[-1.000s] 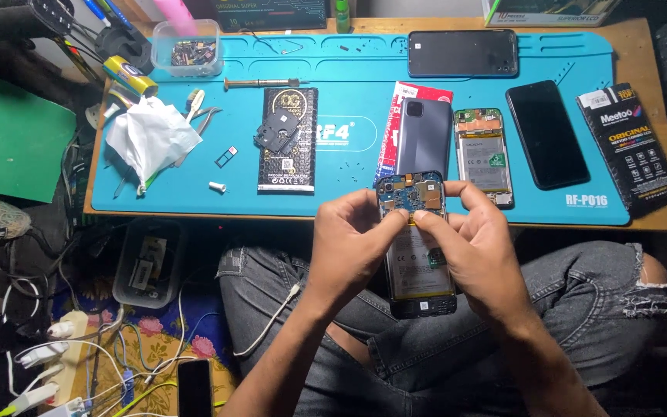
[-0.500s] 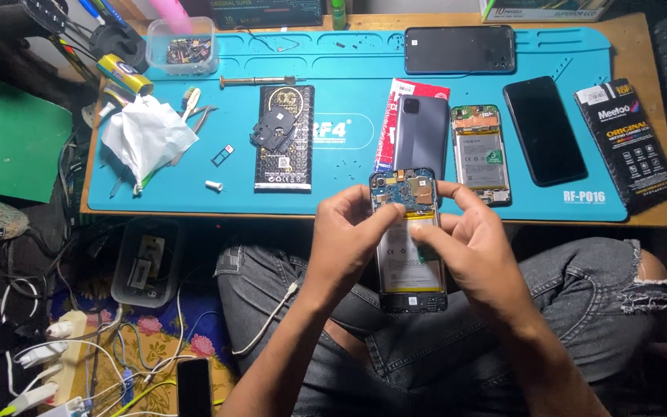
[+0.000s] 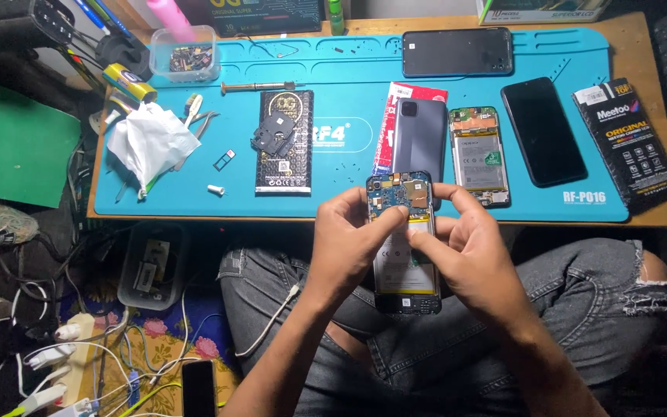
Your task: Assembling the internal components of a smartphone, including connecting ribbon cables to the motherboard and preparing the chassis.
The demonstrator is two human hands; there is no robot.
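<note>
A long turquoise rubber work mat covered most of the wooden surface. Off its near edge, above the person's lap, both hands held an opened smartphone with bare circuit board and pale battery. The left hand had its grip closed on the phone's left side; the right hand gripped the right side, with its thumb pressing down on the top of the battery. To do this step well, it seemed wise to keep the left hand steady and press lightly, straight down, well off the fragile board.

At the right edge lay a black rectangular box with orange and white print. Mid-mat sat a black flat package with a gold round emblem. A red flat packet peeked from under a grey phone back cover.
</note>
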